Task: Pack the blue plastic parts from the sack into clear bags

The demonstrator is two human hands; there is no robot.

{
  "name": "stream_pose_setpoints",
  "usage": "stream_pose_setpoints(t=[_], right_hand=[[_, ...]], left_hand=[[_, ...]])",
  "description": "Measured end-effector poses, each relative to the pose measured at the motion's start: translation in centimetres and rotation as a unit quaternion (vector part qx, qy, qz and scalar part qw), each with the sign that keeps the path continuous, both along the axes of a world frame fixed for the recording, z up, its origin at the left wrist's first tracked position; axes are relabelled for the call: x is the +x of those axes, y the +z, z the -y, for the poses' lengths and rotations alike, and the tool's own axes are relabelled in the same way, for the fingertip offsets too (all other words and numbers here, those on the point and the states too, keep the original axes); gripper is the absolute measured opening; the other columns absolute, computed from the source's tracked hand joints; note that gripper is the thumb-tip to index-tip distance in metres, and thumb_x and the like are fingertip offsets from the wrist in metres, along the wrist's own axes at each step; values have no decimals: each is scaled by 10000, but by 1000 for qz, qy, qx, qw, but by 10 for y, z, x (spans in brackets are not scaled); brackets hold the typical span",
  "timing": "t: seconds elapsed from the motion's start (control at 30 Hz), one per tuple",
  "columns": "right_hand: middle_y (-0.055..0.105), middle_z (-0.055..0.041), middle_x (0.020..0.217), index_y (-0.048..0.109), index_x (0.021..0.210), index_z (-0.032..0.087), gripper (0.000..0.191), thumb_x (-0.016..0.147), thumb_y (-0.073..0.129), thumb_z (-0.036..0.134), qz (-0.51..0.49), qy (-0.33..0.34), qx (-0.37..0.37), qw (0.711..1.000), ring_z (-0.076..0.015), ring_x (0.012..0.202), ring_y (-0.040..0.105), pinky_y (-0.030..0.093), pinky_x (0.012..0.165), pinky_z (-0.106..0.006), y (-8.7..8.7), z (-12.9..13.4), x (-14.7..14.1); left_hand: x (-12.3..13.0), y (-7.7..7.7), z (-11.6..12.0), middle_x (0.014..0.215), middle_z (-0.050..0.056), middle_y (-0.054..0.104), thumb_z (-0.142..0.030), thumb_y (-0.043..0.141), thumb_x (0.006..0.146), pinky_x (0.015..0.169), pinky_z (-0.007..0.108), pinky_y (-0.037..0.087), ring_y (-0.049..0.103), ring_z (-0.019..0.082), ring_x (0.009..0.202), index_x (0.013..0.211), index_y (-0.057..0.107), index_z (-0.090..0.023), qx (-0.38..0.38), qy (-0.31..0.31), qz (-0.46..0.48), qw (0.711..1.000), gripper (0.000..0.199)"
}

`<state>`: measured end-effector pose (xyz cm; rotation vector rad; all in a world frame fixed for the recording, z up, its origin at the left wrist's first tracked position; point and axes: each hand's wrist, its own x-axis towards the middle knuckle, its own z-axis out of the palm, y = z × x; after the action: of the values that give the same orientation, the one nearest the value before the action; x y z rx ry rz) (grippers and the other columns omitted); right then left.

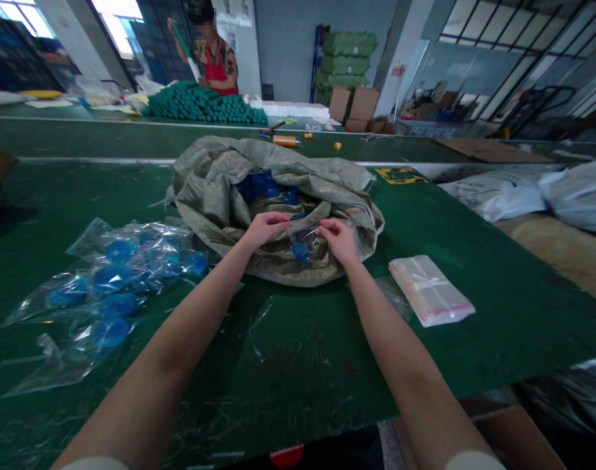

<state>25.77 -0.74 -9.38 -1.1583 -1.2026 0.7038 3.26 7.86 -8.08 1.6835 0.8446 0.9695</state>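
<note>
Pale sleeve edges (475, 461), bare forearms (197, 316)

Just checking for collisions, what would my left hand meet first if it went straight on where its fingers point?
Likely the small, thin, transparent plastic bag between your hands, then your bare right hand; exact depth is unclear.

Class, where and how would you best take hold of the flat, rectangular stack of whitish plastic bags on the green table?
Probably span the bag stack from above, coming from the right, gripping both long edges beside the pale band. It lies flat on the green table, while clear film and the person's right forearm border its left side.
</note>
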Motion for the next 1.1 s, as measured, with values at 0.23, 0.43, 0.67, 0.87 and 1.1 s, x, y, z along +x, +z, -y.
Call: stream_pose_setpoints(t=[0.23, 0.43, 0.67, 0.87, 1.1], right_hand=[[707, -25, 765, 655, 788, 212, 160, 704, 710, 337, 3, -1, 15, 1000, -204, 745, 685, 576, 793, -395, 3, 1, -1], [699, -17, 770, 649, 761, 221, 125, 693, 693, 316, 13, 1, 17, 1000, -195, 748, 673, 572, 793, -378, 6, 4, 0], [691, -11, 786, 656, 749, 221, 99, 716, 671, 314, 54, 5, 28, 998, -182, 765, 653, 557, 790, -356, 8, 6, 2], [713, -17, 804, 692, 770, 221, 95, 728, 659, 299, 64, 1, 40, 997, -187, 774, 657, 548, 801, -361, 10, 8, 2], [738, -21, 836, 733, 768, 232, 113, 761, 646, 304, 109, -11, 49, 993, -200, 820, 668, 539, 852, -379, 8, 9, 4]], left_hand=[[-1, 1, 1, 813, 71, 741, -365, 710, 721, 690, 275, 511, 643, 160, 710, 863, 717, -142, 63, -11, 6, 998, 265], [-2, -1, -2, 860, 85, 744, -375, 720, 724, 848, 321, 518, 681, 196, 834, 854, 715, -135, 88, -26, 12, 996, 273], [-2, 1, 2, 874, 82, 759, -387, 723, 727, 736, 317, 533, 675, 209, 796, 1048, 742, -153, 71, -15, -8, 997, 397], [-2, 4, 6, 796, 67, 752, -406, 733, 697, 734, 313, 530, 674, 217, 797, 844, 782, -161, 92, 9, -14, 996, 290], [0, 7, 9, 746, 59, 739, -405, 722, 695, 740, 311, 529, 675, 217, 787, 799, 771, -166, 95, 28, -29, 995, 266]])
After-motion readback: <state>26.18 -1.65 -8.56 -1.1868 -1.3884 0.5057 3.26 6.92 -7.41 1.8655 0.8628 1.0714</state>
